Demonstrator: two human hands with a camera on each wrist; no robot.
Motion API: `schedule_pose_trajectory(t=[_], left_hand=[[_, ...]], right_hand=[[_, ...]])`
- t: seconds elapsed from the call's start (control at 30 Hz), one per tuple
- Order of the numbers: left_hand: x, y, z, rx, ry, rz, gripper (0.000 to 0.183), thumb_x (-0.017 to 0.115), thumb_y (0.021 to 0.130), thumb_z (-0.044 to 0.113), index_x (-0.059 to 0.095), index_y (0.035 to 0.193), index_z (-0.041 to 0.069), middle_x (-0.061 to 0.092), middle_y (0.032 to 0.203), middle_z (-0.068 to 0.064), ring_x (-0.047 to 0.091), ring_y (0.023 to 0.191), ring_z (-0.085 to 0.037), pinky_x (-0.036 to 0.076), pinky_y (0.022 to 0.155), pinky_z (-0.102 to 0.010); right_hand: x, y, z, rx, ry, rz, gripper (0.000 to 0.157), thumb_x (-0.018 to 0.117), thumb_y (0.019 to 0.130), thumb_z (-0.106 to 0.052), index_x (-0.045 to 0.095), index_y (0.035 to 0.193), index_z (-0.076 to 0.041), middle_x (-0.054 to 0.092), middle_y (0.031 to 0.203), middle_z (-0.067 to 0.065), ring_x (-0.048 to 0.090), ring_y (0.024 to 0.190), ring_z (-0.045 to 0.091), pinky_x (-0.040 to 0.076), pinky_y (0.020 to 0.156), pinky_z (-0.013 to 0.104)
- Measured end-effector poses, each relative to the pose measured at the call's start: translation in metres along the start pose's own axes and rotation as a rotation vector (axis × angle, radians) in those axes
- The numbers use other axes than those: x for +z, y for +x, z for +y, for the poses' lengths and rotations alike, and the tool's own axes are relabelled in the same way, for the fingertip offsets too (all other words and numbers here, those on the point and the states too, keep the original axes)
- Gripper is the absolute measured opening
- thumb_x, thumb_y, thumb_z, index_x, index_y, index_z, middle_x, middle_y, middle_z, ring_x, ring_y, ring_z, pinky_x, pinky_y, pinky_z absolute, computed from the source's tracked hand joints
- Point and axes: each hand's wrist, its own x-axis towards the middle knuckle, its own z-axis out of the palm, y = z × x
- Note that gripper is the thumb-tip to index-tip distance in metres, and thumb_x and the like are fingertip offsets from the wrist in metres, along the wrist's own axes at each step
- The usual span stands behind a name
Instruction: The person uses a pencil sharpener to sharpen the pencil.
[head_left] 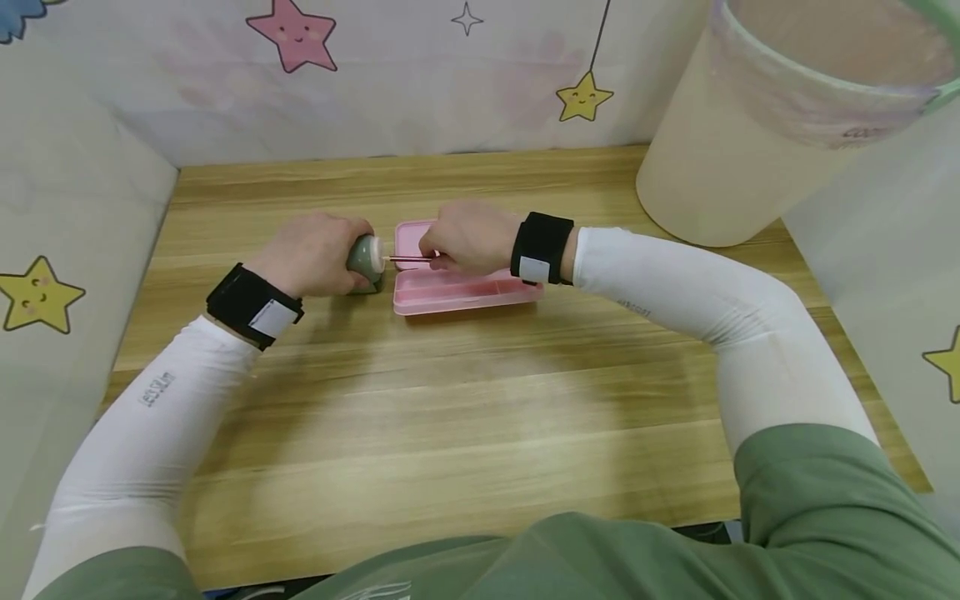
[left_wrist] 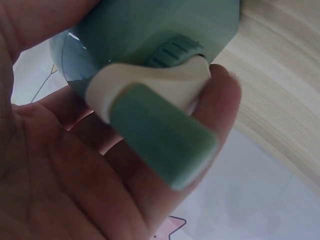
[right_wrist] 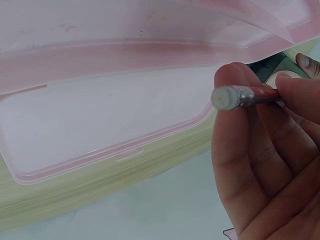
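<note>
My left hand (head_left: 318, 252) grips a green pencil sharpener (head_left: 366, 258) whose pale front faces right. In the left wrist view the sharpener's cream crank (left_wrist: 145, 82) with its green knob (left_wrist: 162, 135) lies against the fingers. My right hand (head_left: 472, 237) pinches a dark red pencil (head_left: 408, 259) between thumb and fingers, its tip right at the sharpener's front. In the right wrist view the pencil's white eraser end (right_wrist: 226, 98) points toward the camera. Under and beside the right hand lies an open pink pencil case (head_left: 465, 302), its lid (head_left: 411, 237) folded back toward the wall.
Both hands work over a wood-grain table (head_left: 450, 433). A tall cream bin (head_left: 727, 158) with a bag over its rim stands at the back right. A pale wall covering (head_left: 420, 92) with printed stars closes off the back and sides.
</note>
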Motion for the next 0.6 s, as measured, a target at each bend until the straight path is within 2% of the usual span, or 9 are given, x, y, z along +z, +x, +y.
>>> schedule_pose_trajectory(t=[0.27, 0.47, 0.6], left_hand=[[0.0035, 0.0005, -0.0026, -0.001, -0.010, -0.002, 0.060, 0.094, 0.088, 0.025, 0.068, 0.137, 0.002, 0.079, 0.123, -0.023, 0.075, 0.107, -0.040, 0.062, 0.095, -0.059], [0.0015, 0.0007, -0.0017, 0.004, -0.010, -0.001, 0.061, 0.094, 0.089, 0.026, 0.068, 0.138, 0.001, 0.079, 0.123, -0.024, 0.076, 0.108, -0.041, 0.062, 0.095, -0.059], [0.0003, -0.0006, -0.0018, 0.010, -0.014, 0.004, 0.060, 0.095, 0.088, 0.026, 0.069, 0.136, 0.001, 0.079, 0.122, -0.024, 0.076, 0.106, -0.040, 0.062, 0.094, -0.059]], right_hand=[[0.0051, 0.0011, -0.0003, 0.009, 0.012, 0.016, 0.019, 0.065, 0.112, -0.016, 0.081, 0.110, -0.007, 0.081, 0.098, 0.011, 0.068, 0.086, 0.026, 0.059, 0.087, 0.043], [0.0064, -0.0015, 0.0017, -0.028, 0.024, 0.045, 0.018, 0.067, 0.111, -0.016, 0.081, 0.109, -0.005, 0.081, 0.097, 0.013, 0.069, 0.086, 0.029, 0.060, 0.087, 0.046], [0.0069, 0.0003, 0.0027, -0.015, 0.040, 0.048, 0.019, 0.065, 0.112, -0.016, 0.080, 0.109, -0.006, 0.081, 0.099, 0.012, 0.069, 0.086, 0.028, 0.059, 0.087, 0.045]])
